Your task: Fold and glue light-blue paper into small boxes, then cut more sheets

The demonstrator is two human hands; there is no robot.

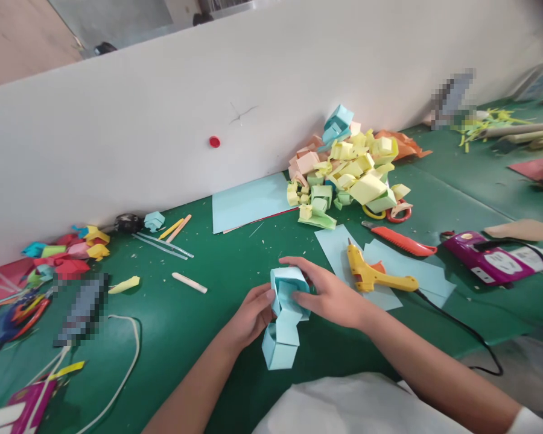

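Observation:
A light blue folded paper piece [286, 325] with box-like sections is held between both hands above the green table. My left hand [253, 310] grips its upper section from the left, thumb on the near edge. From the right, my right hand [323, 289] closes on the same section, with the thumb inside the fold and fingers behind it. The lower box section hangs toward my body. Right of my hands lies a yellow glue gun [375, 271] on light blue paper sheets [428, 271].
A heap of folded paper pieces [357, 172] stands against the white partition [163, 132]. A red utility knife [402, 241] and purple power strip [493, 259] lie right. Further left are colourful paper pieces [70, 253], a white cable [136, 355] and a pale stick [189, 283].

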